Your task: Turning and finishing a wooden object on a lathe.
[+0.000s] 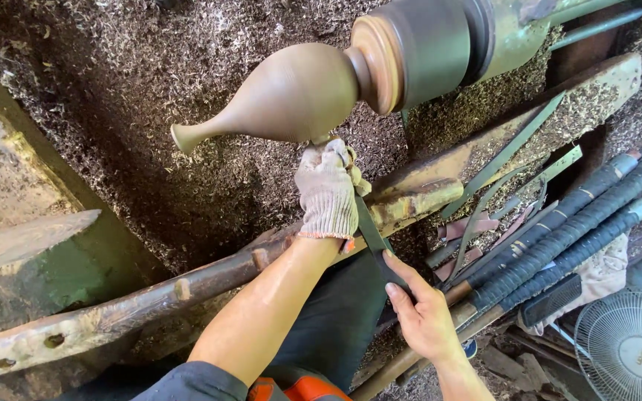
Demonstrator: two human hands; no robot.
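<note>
Your gloved left hand (327, 191) is gripping the flat chisel (374, 241) on the wooden rail (187, 286), just under the vase-shaped workpiece (291, 93) on the lathe. Your bare right hand (421, 315) is pinching its lower end. Shavings (128, 74) are lying beyond the vase; wrapped tool handles (574, 230) are crowding your right.

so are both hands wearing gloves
No, only the left hand wears a knit glove; the right hand is bare on the flat tool.

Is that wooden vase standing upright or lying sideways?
Sideways: the vase is mounted level on the lathe chuck, its narrow neck pointing left.
</note>
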